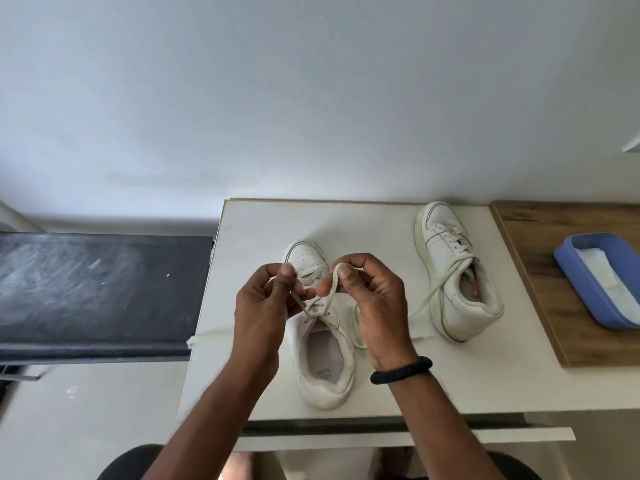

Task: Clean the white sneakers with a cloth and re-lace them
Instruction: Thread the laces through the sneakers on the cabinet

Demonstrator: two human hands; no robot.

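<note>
Lacing seems done, tying left: the lace (330,293) of the sneaker (323,362) is pinched by fingers (346,276) of left hand (263,313) and right hand (379,306).

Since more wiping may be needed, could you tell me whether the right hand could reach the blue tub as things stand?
Probably yes, once it lets go: the right hand pinches the lace, and the second sneaker stands between it and the tub, but the hand could pass above it.

One wide-angle camera rides on the person's head, facing forward and down, close above the white bench (485,375); the wall (311,98) fills the upper half.
</note>
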